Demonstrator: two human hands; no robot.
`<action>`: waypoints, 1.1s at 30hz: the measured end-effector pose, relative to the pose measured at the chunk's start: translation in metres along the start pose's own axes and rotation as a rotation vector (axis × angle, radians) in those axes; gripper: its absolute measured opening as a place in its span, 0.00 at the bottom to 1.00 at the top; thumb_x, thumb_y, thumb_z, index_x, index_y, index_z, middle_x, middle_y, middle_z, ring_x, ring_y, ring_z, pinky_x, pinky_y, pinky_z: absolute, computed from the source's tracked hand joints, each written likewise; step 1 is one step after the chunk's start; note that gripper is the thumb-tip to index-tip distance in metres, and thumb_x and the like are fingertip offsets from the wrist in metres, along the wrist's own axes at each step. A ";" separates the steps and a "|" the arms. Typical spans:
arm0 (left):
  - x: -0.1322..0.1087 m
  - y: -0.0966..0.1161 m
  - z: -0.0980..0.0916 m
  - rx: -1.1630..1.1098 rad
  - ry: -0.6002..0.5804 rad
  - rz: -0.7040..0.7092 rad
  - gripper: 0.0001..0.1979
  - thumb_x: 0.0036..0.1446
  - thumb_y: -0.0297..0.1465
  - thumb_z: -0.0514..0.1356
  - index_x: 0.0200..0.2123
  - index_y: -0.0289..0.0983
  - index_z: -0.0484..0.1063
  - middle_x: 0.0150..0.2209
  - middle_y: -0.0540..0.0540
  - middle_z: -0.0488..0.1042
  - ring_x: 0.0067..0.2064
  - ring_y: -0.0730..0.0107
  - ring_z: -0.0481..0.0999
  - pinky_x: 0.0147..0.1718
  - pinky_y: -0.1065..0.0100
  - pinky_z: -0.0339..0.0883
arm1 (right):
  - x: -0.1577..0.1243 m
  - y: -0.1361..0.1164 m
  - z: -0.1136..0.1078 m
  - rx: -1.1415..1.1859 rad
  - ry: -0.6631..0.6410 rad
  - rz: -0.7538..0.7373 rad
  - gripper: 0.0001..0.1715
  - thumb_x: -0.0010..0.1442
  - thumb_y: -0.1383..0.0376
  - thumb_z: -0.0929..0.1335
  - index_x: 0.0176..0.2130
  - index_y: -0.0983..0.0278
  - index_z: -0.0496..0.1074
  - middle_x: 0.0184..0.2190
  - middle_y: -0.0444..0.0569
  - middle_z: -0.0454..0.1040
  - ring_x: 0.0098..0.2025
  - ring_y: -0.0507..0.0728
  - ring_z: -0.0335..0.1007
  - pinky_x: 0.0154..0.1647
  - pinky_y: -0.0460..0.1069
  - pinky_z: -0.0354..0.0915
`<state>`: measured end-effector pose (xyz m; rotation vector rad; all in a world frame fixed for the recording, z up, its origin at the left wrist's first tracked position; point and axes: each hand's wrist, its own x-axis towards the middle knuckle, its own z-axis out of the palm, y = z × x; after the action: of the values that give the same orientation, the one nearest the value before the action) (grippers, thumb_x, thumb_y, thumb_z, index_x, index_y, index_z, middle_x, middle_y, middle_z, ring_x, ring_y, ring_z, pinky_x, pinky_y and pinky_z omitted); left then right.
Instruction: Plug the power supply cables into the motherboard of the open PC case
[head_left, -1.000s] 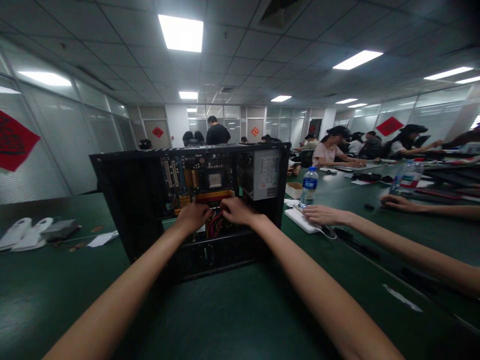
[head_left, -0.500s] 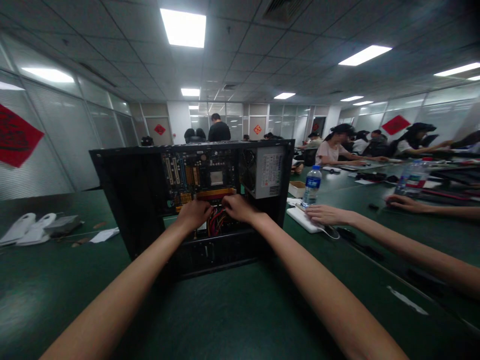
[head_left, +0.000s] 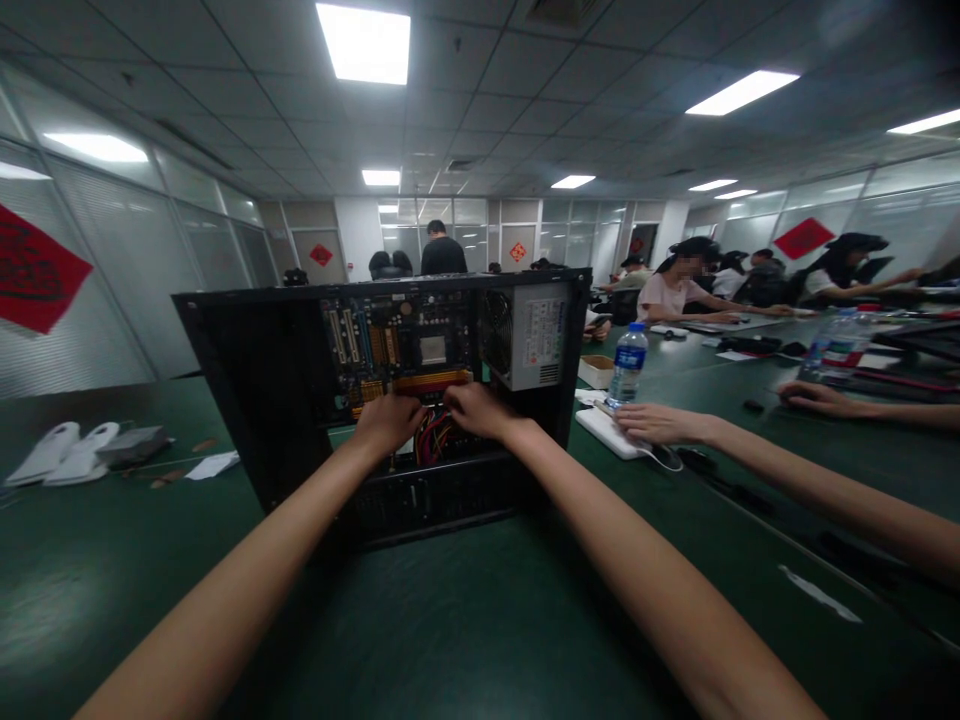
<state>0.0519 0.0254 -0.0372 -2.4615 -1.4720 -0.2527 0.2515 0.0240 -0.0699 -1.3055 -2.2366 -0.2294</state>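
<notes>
An open black computer case [head_left: 442,500] stands on the green table in front of me, its inside facing me. Both my hands reach into its lower middle, close together. My left hand [head_left: 388,422] is closed, with curled fingers pointing right. Facing it from the right, my right hand [head_left: 478,410] is closed too. What their fingertips hold is hidden. Between and below them hangs a bundle of coloured cables [head_left: 431,442]. Just above the hands are orange and red memory slots [head_left: 431,382] on the motherboard [head_left: 442,322]. A grey power supply [head_left: 538,335] sits at the case's upper right.
To the right, a co-worker's hand [head_left: 652,422] rests on a white device [head_left: 609,432] with a cord, near a water bottle [head_left: 628,365] and a small box [head_left: 596,371]. White objects [head_left: 82,455], a grey block [head_left: 135,446] and paper [head_left: 212,466] lie left.
Both hands stay closed at nearly the same spot inside the case, shifted only slightly. The view has moved a little; the case itself stands in place.
</notes>
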 end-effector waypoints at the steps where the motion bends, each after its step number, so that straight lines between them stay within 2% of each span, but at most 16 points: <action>1: 0.000 0.000 0.000 0.004 -0.001 0.000 0.23 0.67 0.43 0.46 0.44 0.42 0.79 0.42 0.39 0.81 0.44 0.50 0.80 0.39 0.60 0.69 | 0.000 -0.001 -0.001 -0.001 -0.003 0.002 0.10 0.61 0.74 0.66 0.42 0.68 0.75 0.39 0.53 0.79 0.42 0.57 0.74 0.41 0.48 0.62; 7: 0.001 0.001 0.001 0.014 -0.003 -0.027 0.23 0.67 0.44 0.47 0.43 0.42 0.80 0.41 0.38 0.81 0.43 0.49 0.81 0.38 0.59 0.69 | 0.001 -0.003 -0.003 0.008 -0.027 0.041 0.11 0.62 0.74 0.65 0.43 0.68 0.75 0.41 0.54 0.79 0.45 0.57 0.75 0.43 0.48 0.63; 15: 0.001 0.001 0.000 0.017 -0.009 -0.010 0.23 0.68 0.44 0.47 0.43 0.41 0.79 0.42 0.40 0.82 0.44 0.52 0.81 0.38 0.62 0.69 | 0.002 -0.003 -0.002 -0.019 -0.031 0.099 0.12 0.62 0.72 0.65 0.44 0.67 0.76 0.42 0.53 0.80 0.45 0.57 0.75 0.44 0.47 0.64; 21: 0.001 0.002 0.001 0.044 0.014 0.001 0.24 0.68 0.44 0.46 0.42 0.40 0.79 0.41 0.39 0.82 0.43 0.50 0.81 0.37 0.61 0.70 | 0.001 -0.006 -0.005 -0.022 -0.022 0.109 0.13 0.63 0.72 0.65 0.44 0.66 0.77 0.42 0.53 0.80 0.45 0.58 0.76 0.44 0.47 0.65; 33: 0.001 0.004 0.002 0.048 -0.002 0.018 0.24 0.69 0.42 0.45 0.44 0.39 0.79 0.43 0.37 0.81 0.44 0.48 0.81 0.38 0.59 0.71 | 0.000 -0.010 -0.008 0.004 -0.007 0.144 0.13 0.62 0.73 0.65 0.43 0.65 0.78 0.41 0.53 0.80 0.44 0.57 0.76 0.44 0.47 0.65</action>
<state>0.0559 0.0252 -0.0396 -2.4364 -1.4392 -0.2094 0.2463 0.0156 -0.0616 -1.4594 -2.1366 -0.1671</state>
